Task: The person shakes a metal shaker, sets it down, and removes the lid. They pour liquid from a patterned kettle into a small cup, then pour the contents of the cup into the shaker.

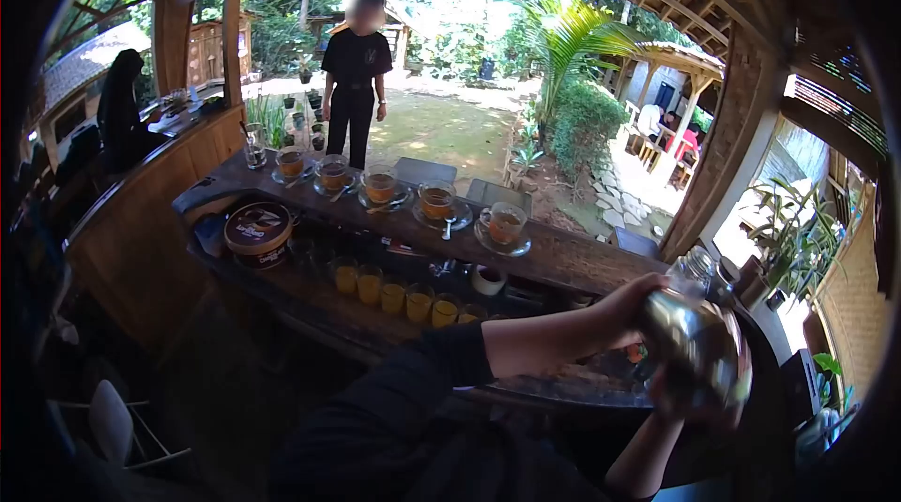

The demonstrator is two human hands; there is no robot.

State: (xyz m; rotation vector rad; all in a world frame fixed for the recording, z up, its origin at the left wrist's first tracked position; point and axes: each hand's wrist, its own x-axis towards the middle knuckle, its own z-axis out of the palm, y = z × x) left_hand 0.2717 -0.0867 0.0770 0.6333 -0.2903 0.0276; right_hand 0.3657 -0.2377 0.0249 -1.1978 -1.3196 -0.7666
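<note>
At the right of the head view, over the counter's right end, a shiny metal shaker [693,341] is held tilted between my two hands. My left hand [646,307] wraps round its upper part, with that arm stretched across from the lower middle. Lower down, my right hand [690,399] grips the shaker from below, its fingers smeared by motion. Just behind the shaker stands a clear glass jar [694,267]. The shaker's contents are hidden.
Several glass cups [379,185] of amber drink stand on saucers along the upper counter [582,263]. Below are several glasses [392,297] of orange drink, a round brown tub [258,232] and a white bowl [488,280]. A person [357,70] stands beyond the counter.
</note>
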